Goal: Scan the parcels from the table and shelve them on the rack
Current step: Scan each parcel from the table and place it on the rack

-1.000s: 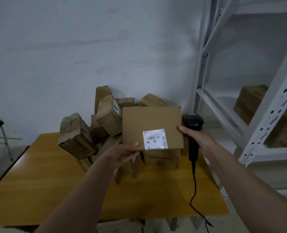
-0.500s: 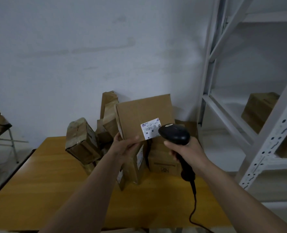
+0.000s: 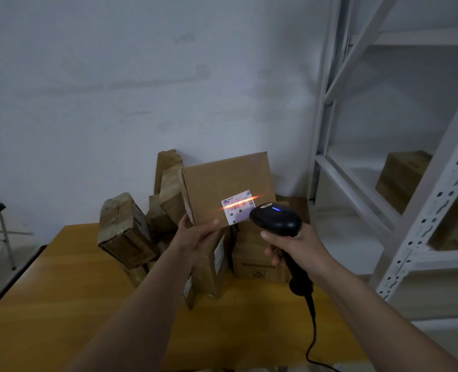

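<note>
Left hand (image 3: 195,234) grips the lower left corner of a cardboard parcel (image 3: 222,183), thumb across its front face and fingers curled behind, holding it up above the table (image 3: 61,291) with the white shipping label (image 3: 239,207) tilted toward the camera. Right hand (image 3: 295,248) is wrapped around the handle of a black corded barcode scanner (image 3: 276,218), which now sits just right of the label and points at it. What has changed: half a second ago the scanner was raised to the label with no light showing, and a second ago it hung upright beside the parcel; now a bright orange-red scan line (image 3: 240,204) runs across the barcode and a small blue lamp glows on top of the scanner. That suggests the scan of this parcel is happening at this very moment, so the scanning half of the step is probably nearly complete, though nothing here confirms a successful read. Behind and below the held parcel, a heap of other brown parcels (image 3: 127,229) lies at the far side of the table against the wall, apparently waiting their turn. To the right stands a white metal rack (image 3: 421,210), with at least one brown box (image 3: 402,178) already on a shelf. Shelving this parcel there looks like the next job.
</note>
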